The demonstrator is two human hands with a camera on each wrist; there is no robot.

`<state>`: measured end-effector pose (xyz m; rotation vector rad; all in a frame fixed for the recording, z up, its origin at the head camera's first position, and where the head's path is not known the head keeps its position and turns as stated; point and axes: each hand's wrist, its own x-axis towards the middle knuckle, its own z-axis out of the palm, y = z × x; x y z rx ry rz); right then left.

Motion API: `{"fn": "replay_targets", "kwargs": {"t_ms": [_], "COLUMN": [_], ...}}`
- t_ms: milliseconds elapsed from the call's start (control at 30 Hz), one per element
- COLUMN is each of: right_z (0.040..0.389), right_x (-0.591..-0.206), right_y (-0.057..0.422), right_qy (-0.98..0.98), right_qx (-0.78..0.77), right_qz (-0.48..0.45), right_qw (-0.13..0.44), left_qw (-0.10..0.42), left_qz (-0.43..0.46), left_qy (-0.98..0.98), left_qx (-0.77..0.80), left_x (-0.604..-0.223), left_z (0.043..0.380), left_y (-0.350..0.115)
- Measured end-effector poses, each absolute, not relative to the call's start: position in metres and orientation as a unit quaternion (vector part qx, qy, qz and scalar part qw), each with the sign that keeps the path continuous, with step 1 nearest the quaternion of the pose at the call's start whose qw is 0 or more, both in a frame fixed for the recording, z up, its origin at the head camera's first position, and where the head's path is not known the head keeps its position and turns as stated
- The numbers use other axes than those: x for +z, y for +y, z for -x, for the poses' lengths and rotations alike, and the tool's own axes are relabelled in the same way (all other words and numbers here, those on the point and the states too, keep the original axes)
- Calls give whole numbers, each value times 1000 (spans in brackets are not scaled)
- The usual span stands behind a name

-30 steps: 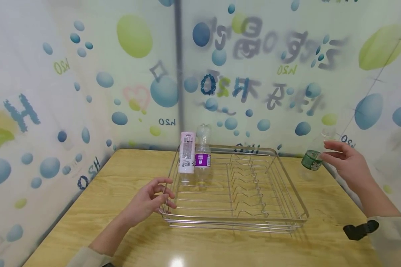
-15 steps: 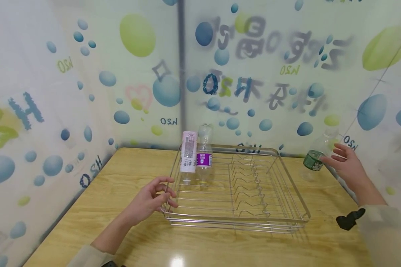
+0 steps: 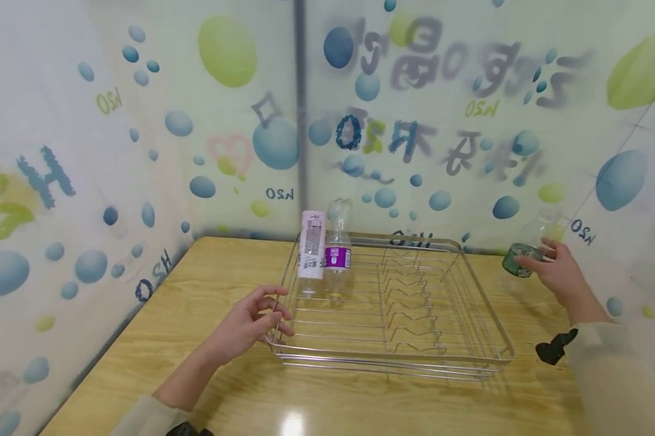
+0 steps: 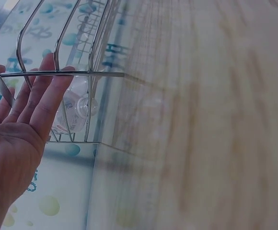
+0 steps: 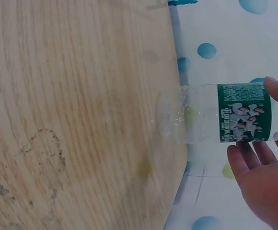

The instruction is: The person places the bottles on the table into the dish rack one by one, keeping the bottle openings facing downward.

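Observation:
At the right of the head view, my right hand holds a clear plastic bottle with a green label, thumb on one side and fingers on the other. The bottle's base is at the table's back right. My left hand touches the left front of a metal wire dish rack. In the left wrist view its fingers lie nearly straight against the wires. Two bottles lean neck down at the rack's back left: a pink-and-white labelled bottle and a clear bottle with a purple label.
The rack stands on a wooden table. A row of bent wire dividers runs through its right half. Patterned curtains with blue and green dots hang behind and at both sides, close to the table's edges.
My right hand has closed in on the green-labelled bottle, its thumb now across the label. The head view has shifted slightly. My left hand and the rack keep their places.

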<state>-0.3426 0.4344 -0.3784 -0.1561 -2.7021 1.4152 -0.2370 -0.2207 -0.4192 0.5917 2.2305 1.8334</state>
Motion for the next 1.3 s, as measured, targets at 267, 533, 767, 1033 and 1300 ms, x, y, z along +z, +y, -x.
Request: {"fn": "replay_targets", "kwargs": {"t_ms": [267, 533, 767, 1033, 1300], "right_z": [338, 320, 294, 272, 258], "right_x": [-381, -364, -337, -315, -299], "right_y": [440, 437, 420, 397, 363], "right_qy": [-892, -896, -893, -883, -881], "right_qx": [443, 433, 434, 446, 439], "right_qz": [72, 48, 26, -33, -85], "right_qw": [54, 82, 111, 145, 155], "left_qw": [95, 97, 99, 82, 66], "left_qz": [-209, -199, -198, -187, -203], "left_qy": [748, 756, 759, 775, 783], "left_qx": [623, 616, 612, 599, 585], "left_x": [-416, -414, -414, -416, -412], "left_z": [238, 236, 236, 232, 228], "left_y": [-219, -219, -220, -221, -221]}}
